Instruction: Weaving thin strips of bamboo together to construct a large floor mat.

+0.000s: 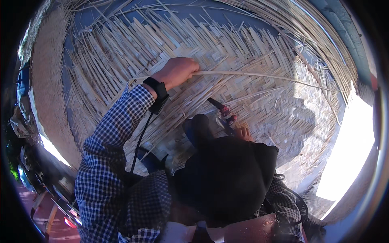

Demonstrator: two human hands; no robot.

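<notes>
Out in front, my left hand (176,73), with a black band at the wrist, is closed on a long pale cane strip (263,75). The strip runs right from my fingers, across the woven mat (259,101). My right hand (244,133) is low, nearer my body, and dark clothing covers most of it. Its few visible fingers look curled, but what they hold is hidden. Just beyond them lies a red and dark object (226,112) with a dark, narrow tip; its kind is unclear.
Loose strip ends (154,36) fan out along the mat's far edge. A bundle of long canes (324,36) curves along the far right. A black cable (139,141) hangs from my left wrist. Bright sunlight (348,150) falls on the right side.
</notes>
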